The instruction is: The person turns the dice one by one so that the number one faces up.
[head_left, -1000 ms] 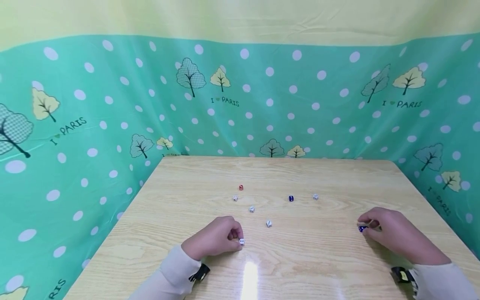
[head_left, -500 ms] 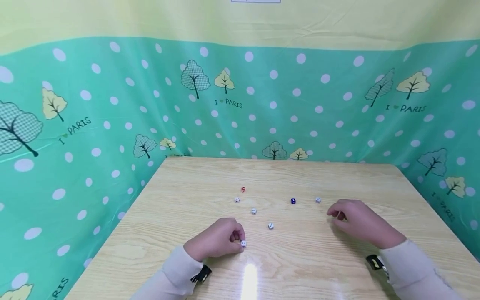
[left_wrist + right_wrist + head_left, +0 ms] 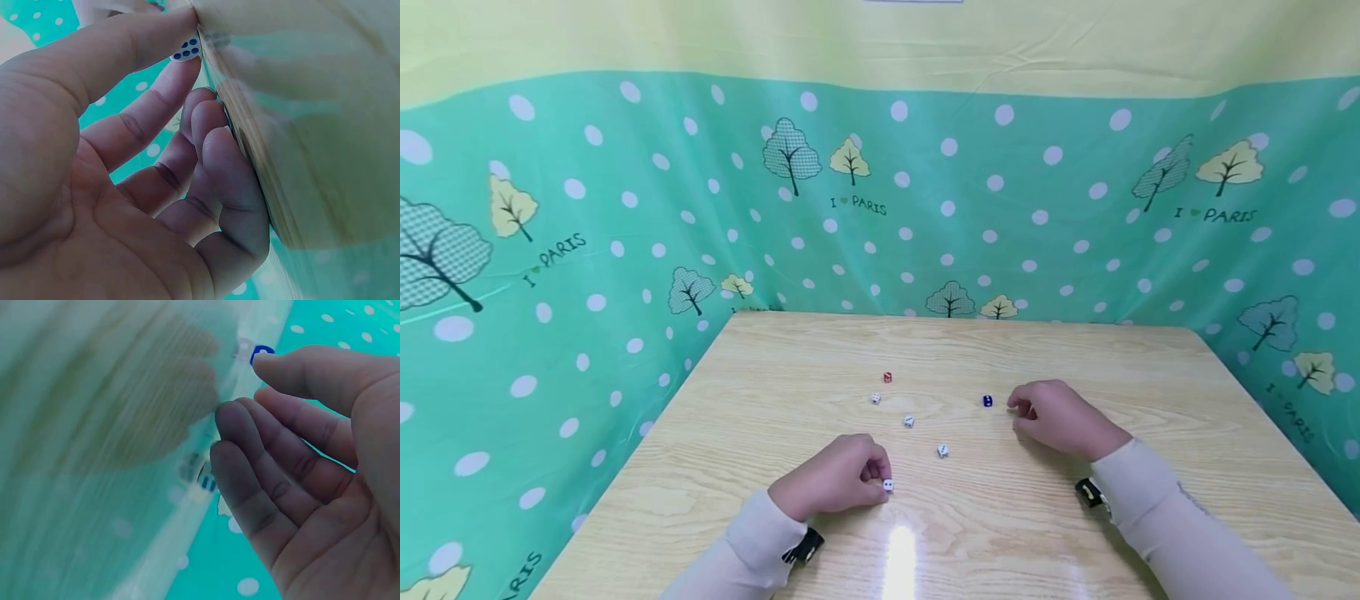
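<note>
In the head view, my left hand (image 3: 838, 475) pinches a white die (image 3: 888, 486) between thumb and index finger, low at the table's surface. The left wrist view shows the same die (image 3: 187, 50), blue-dotted, at those fingertips. My right hand (image 3: 1060, 417) hovers to the right of a dark blue die (image 3: 987, 401), fingers loosely bent and holding nothing visible. A small gap separates its fingertips from that die. In the right wrist view the blue die (image 3: 262, 354) appears beyond the thumb tip, and a white die (image 3: 207, 477) shows partly behind the fingers.
Left of centre on the wooden table (image 3: 760, 375) lie a red die (image 3: 887, 377), a white die (image 3: 876, 399) and another white die (image 3: 909, 422). A further white die (image 3: 943, 451) sits between the hands. A patterned green curtain (image 3: 910, 208) encloses the back and sides.
My right hand has left a blue die it pinched at the right and moved leftward, now covering a white die in the head view. The left hand keeps its pinch in place.
</note>
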Tool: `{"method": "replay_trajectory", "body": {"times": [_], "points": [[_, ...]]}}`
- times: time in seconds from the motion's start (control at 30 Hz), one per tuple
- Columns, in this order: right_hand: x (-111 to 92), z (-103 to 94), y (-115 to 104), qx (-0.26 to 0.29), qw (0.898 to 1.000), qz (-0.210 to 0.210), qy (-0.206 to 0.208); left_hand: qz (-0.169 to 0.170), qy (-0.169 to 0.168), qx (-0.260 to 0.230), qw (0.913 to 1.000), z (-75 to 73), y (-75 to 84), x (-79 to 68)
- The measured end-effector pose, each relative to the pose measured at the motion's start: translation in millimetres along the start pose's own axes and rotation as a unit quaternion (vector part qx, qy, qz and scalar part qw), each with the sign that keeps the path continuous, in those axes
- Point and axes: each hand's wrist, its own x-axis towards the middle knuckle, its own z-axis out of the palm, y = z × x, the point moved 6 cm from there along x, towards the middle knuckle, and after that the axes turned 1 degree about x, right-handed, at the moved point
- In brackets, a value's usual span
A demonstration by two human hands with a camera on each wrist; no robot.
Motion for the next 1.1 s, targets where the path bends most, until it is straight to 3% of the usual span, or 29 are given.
{"method": "replay_trajectory", "body": {"times": [0.47,0.87,1.1], "points": [[34.6,12.5,-19.8,-0.025,1.0,0.015,-0.008,0.002,0.001,-0.004,1.0,-2.3,2.5,-1.3],[41.6,13.1,-28.4,-0.037,0.999,0.01,0.003,-0.001,-0.002,0.0,1.0,-1.3,0.2,0.7],[28.0,10.6,-31.8,-0.033,0.999,-0.005,-0.013,-0.001,-0.002,-0.004,1.0,-0.8,1.2,0.0]]}}
